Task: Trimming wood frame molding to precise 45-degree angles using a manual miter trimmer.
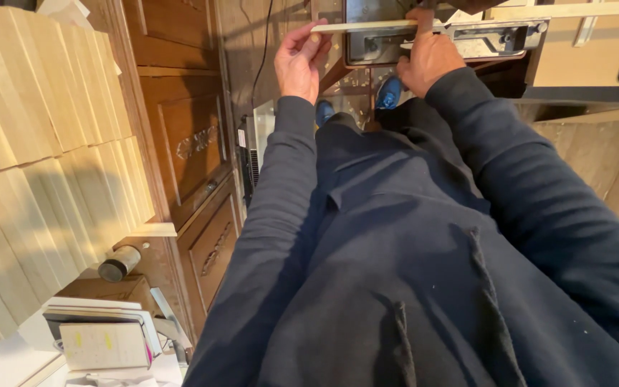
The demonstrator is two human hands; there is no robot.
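Holding a thin wooden strip (367, 26) level across the metal machine (438, 39), I judge I'm mid-feed: left hand (301, 61) pinches its end, right hand (428, 57) presses it down, so next needs steady, even pushing.

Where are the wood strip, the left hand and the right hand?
Wood strip (374, 26), head view, middle of its pale length.
Left hand (300, 61), head view, back of hand.
Right hand (428, 57), head view, back of hand.
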